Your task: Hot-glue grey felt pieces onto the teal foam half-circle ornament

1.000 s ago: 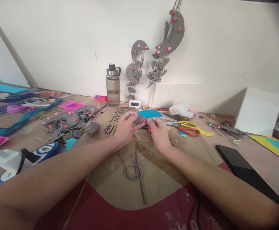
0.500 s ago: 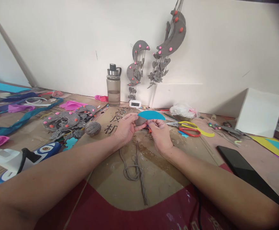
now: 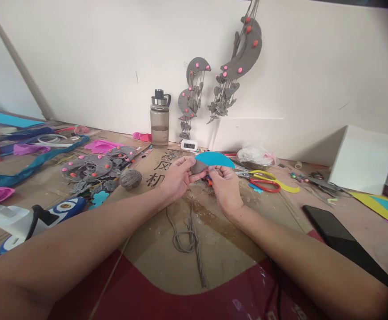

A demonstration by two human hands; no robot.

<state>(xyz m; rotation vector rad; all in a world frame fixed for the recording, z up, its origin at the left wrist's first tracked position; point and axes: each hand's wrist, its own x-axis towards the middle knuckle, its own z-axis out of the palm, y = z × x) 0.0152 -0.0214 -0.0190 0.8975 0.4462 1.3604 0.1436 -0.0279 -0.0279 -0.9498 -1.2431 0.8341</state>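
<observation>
My left hand (image 3: 179, 177) is closed, pinching the left side of a small flat grey piece (image 3: 198, 166) between thumb and fingers. From the other side my right hand (image 3: 226, 189) has its thumb and fingertips pressed together at the right edge of the grey piece. A bright blue rounded sheet (image 3: 215, 159) shows right behind the fingers; whether it is joined to the grey piece I cannot tell. Something small and orange-red lies partly hidden below the fingertips. Grey yarn strands (image 3: 197, 251) lie on the cardboard (image 3: 167, 275) between my forearms.
Scissors with yellow and red handles (image 3: 265, 181) lie right of my hands. Further right is a black phone (image 3: 334, 235). Leftward are a grey yarn ball (image 3: 130, 178), grey ornaments (image 3: 95, 166) and a glue gun (image 3: 43, 218). A water bottle (image 3: 159, 120) and clock (image 3: 189, 145) stand behind.
The whole view has shifted slightly, so things appear a little further right. Both hands keep their pinch on the grey piece, with hardly any visible movement of the fingers.
</observation>
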